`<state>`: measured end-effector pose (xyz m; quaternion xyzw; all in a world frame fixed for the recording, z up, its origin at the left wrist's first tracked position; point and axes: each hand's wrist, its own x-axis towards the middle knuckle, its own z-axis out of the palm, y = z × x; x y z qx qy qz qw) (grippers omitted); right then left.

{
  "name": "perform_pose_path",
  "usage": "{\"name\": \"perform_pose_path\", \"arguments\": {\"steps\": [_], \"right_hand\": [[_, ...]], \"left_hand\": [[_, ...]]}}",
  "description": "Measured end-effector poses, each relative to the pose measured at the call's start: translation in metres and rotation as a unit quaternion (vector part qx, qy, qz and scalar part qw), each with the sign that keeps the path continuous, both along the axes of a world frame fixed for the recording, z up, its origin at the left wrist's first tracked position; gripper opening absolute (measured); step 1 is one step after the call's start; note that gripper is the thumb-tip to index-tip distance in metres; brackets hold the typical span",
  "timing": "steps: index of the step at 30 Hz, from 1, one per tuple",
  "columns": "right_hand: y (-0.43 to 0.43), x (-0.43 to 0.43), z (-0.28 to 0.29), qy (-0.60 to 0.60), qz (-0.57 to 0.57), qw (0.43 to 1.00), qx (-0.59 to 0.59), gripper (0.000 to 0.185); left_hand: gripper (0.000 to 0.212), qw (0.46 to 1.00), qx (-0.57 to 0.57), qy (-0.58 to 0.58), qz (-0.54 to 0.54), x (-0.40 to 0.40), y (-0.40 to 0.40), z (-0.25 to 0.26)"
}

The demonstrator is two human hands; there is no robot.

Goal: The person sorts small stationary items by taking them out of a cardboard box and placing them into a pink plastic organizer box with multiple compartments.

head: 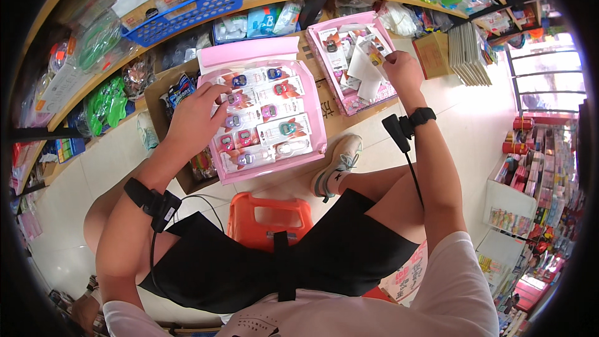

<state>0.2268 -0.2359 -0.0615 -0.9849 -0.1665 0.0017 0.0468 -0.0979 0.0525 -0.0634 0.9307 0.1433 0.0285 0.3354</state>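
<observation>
A pink cardboard box before me holds rows of carded packs, each with a small finger-counter-like digital device. My left hand is over its left side, fingers apart, by a pack with a purple device; whether the fingertips touch it I cannot tell. Among the other packs are one with a teal device and one with a red device. At the right, my right hand pinches a carded pack with a yellow device. That pack is above a second pink box, where more packs and white cards lie jumbled.
A brown carton with bagged goods stands left of the first box. Shelves with a blue basket run along the back. Right of the second box are a small carton and stacked books. An orange plastic stool is between my legs.
</observation>
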Motion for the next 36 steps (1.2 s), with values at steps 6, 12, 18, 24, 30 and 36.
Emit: {"name": "perform_pose_path", "arguments": {"steps": [6,12,18,24,30,36], "right_hand": [[0.044,-0.046,-0.010,0.181,0.240,0.924,0.235,0.019],[0.100,-0.131,-0.032,0.382,0.349,0.831,0.205,0.019],[0.136,-0.156,-0.045,0.398,0.376,0.830,0.108,0.016],[0.161,-0.177,-0.046,0.401,0.409,0.819,0.026,0.016],[0.174,-0.179,-0.043,0.342,0.442,0.829,0.008,0.010],[0.182,-0.150,-0.009,0.307,0.404,0.861,0.037,0.016]], "left_hand": [[0.031,0.998,0.045,-0.037,-0.002,-0.012,-0.008,0.005],[0.029,0.995,0.074,-0.057,-0.036,-0.013,-0.011,0.005],[0.029,0.998,0.058,-0.033,-0.011,-0.014,0.001,0.006],[0.028,0.997,0.073,-0.008,-0.006,-0.018,0.003,0.001],[0.027,0.994,0.113,-0.001,0.010,-0.021,0.010,-0.004],[0.029,0.994,0.105,0.028,-0.026,-0.033,0.006,-0.018]]}}
